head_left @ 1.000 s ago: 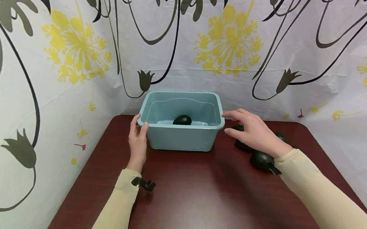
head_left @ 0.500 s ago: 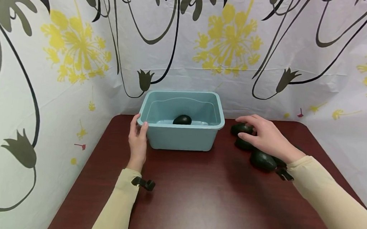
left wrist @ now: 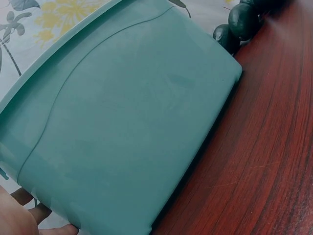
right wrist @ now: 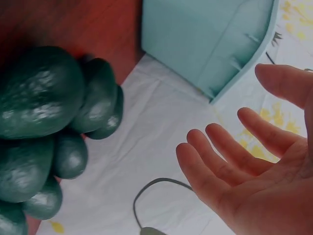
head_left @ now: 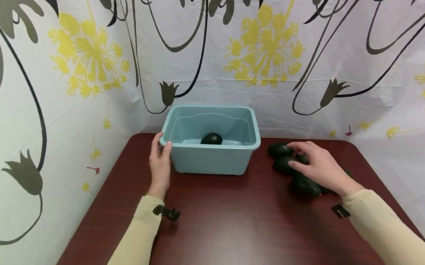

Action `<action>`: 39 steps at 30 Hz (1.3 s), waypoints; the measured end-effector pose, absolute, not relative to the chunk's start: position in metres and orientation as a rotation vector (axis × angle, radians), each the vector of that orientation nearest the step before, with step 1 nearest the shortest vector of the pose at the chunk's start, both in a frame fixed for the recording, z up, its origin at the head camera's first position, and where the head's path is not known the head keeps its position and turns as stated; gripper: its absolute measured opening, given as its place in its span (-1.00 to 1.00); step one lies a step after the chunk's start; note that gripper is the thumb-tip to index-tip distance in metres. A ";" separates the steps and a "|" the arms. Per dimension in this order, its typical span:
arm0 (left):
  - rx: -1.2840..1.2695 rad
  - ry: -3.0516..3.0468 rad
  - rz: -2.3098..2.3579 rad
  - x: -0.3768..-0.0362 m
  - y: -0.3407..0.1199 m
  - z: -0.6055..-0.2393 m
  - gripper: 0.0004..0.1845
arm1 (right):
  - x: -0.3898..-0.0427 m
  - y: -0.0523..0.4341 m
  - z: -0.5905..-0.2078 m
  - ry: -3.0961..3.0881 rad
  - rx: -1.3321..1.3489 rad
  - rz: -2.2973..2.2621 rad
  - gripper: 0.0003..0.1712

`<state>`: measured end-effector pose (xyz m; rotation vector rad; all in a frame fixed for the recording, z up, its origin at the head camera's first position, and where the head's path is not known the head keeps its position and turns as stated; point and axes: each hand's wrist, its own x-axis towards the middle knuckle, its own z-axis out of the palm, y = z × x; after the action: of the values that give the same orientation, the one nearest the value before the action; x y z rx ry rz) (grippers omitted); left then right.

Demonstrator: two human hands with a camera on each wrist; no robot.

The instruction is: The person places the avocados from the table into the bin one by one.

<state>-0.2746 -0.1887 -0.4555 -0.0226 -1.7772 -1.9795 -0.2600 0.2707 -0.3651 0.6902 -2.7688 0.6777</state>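
Teal plastic bin (head_left: 209, 157) sits at the back of your dark red wood-grain table (head_left: 234, 230), close to the floral curtain backdrop (head_left: 91, 56). One dark green avocado (head_left: 211, 139) lies inside on the bin floor, near the front wall.

Your left hand (head_left: 160, 161) is on the bin's front-left corner: thumb up against the rim, fingers lying relaxed along the outer wall, palm down by the table. Left wrist view shows only fingertips (left wrist: 34, 215) against the bin wall (left wrist: 127, 127), nothing curled round it.

Your right hand (head_left: 316, 165) is over the avocado pile (head_left: 295, 170) to the right of the bin, well apart from it. Fingers are spread and loosely bent above the fruit. Right wrist view has the palm (right wrist: 259, 181) open with fingers apart, and the avocados (right wrist: 54, 127) beside it, not inside the grip. Head view can't settle whether the fingertips touch the middle avocado (head_left: 284, 164); no pinch visible.

The pile counts at least three from the head view: one furthest back (head_left: 279, 150), the middle one, and one nearest you (head_left: 305, 184), all touching or just beside each other. More are partly hidden under your hand.

Both sleeves are beige, with a black clip on each wrist (head_left: 166, 213).
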 end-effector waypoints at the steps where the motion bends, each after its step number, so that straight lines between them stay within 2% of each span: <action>1: -0.019 -1.776 -1.974 -0.276 -0.189 -0.457 -0.42 | -0.259 0.273 -0.366 -2.774 0.686 0.676 -0.46; 22: -0.025 -1.778 -1.927 -0.284 -0.189 -0.466 -0.44 | -0.248 0.302 -0.399 -2.911 0.587 0.681 -0.32; 27: -0.029 -1.779 -1.941 -0.277 -0.187 -0.458 -0.43 | -0.245 0.308 -0.412 -2.930 0.570 0.680 -0.34; 39: -0.017 -1.782 -1.912 -0.282 -0.189 -0.468 -0.42 | -0.238 0.316 -0.436 -2.918 0.517 0.657 -0.40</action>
<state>-0.2820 -0.1892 -0.4676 -0.0172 -1.7816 -1.9123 -0.2375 0.3159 -0.4360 0.5170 -2.9179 0.6573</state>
